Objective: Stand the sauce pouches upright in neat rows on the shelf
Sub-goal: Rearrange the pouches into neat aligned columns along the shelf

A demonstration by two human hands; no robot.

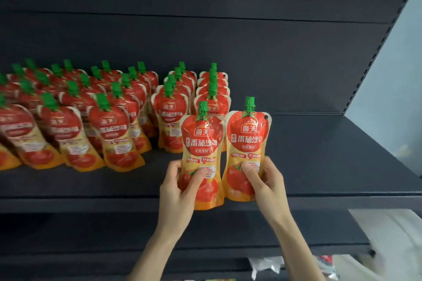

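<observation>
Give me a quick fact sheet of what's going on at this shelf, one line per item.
setting: dark shelf against a dark back panel
stock: rows of red sauce pouches with green caps, standing upright, filling the left and middle
left hand: grips the lower part of one upright pouch
right hand: grips the lower part of a second upright pouch
position of held pouches: side by side near the shelf's front edge, in front of the rightmost row
free space: shelf's right side
</observation>
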